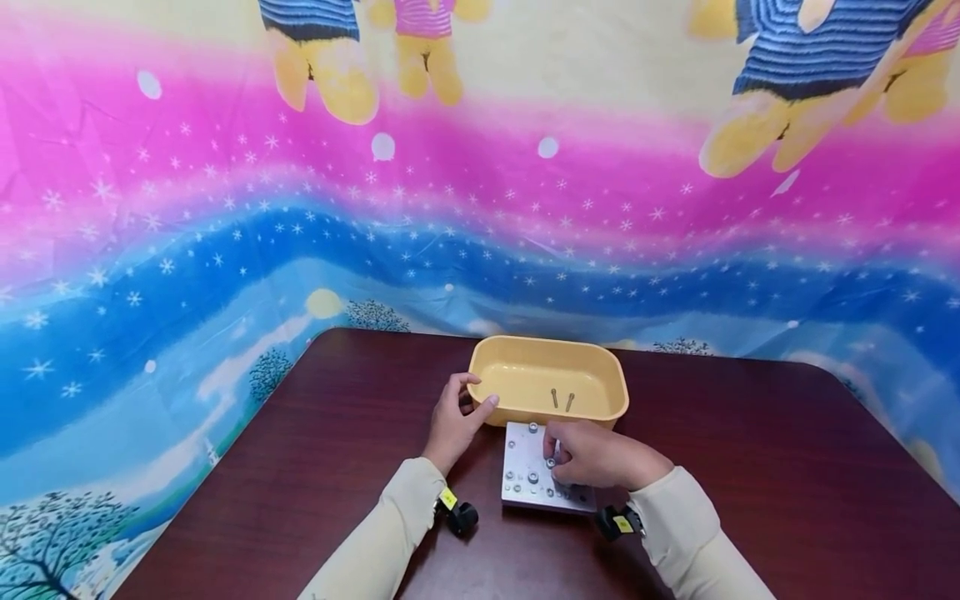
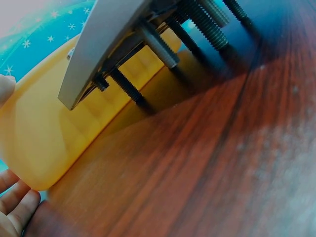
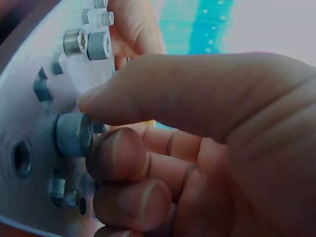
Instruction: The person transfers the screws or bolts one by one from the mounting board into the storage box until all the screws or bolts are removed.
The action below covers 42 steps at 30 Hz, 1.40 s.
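Note:
A silver metal plate (image 1: 525, 454) stands on the table, raised on the threaded ends of several bolts (image 2: 205, 27) that stick out below it. Socket-head bolts (image 1: 533, 477) of different sizes sit in its top. My right hand (image 1: 600, 454) is over the plate's right part, thumb and curled fingers pinching at a bolt head (image 1: 551, 462); the right wrist view shows the fingertips against a large bolt head (image 3: 74, 134). With my left hand (image 1: 453, 421) I hold the left end of a yellow plastic tray (image 1: 547, 346), thumb at its near rim.
Two loose bolts (image 1: 554, 398) lie inside the tray towards its right. The tray stands directly behind the plate on a dark red-brown wooden table (image 1: 360, 433). A printed cloth (image 1: 480, 192) hangs behind the table's far edge.

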{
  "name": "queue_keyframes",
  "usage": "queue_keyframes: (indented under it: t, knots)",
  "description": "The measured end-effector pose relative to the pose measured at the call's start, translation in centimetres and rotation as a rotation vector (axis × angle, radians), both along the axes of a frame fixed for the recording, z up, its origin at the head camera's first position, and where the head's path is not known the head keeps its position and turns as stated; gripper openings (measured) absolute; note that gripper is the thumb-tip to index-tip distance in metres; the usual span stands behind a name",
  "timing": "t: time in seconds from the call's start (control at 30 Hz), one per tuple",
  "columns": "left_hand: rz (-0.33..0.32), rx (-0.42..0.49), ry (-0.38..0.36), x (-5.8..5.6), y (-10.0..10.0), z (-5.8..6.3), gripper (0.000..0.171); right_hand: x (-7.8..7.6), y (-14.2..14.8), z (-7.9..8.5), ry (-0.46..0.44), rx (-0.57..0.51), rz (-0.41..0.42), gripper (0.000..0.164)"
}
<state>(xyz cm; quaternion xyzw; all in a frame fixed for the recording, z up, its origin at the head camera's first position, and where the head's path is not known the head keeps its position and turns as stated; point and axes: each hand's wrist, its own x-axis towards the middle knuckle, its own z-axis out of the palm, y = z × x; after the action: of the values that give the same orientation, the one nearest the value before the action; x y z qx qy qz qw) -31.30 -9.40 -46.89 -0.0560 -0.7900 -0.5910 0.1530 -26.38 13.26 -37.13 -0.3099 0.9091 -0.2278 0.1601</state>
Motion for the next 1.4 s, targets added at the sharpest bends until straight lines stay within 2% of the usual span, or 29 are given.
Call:
queue_keyframes:
  t: [0.5, 0.9, 1.03, 1.4]
  knots:
    - [-0.006, 0.013, 0.008, -0.07, 0.04, 0.09, 0.044, -0.07, -0.01, -0.38, 0.018, -0.007, -0.024, 0.012]
    - [-0.014, 0.022, 0.004, -0.02, 0.03, 0.17, 0.045, -0.13, -0.01, -0.35, 0.05, -0.016, 0.001, 0.013]
    - [-0.012, 0.022, 0.005, 0.03, 0.01, 0.32, 0.044, -0.11, -0.08, -0.23, 0.079, -0.01, 0.016, 0.015]
    - [-0.013, 0.023, 0.012, 0.02, 0.0, 0.19, 0.044, -0.04, -0.24, -0.12, 0.09, 0.033, 0.0, 0.013]
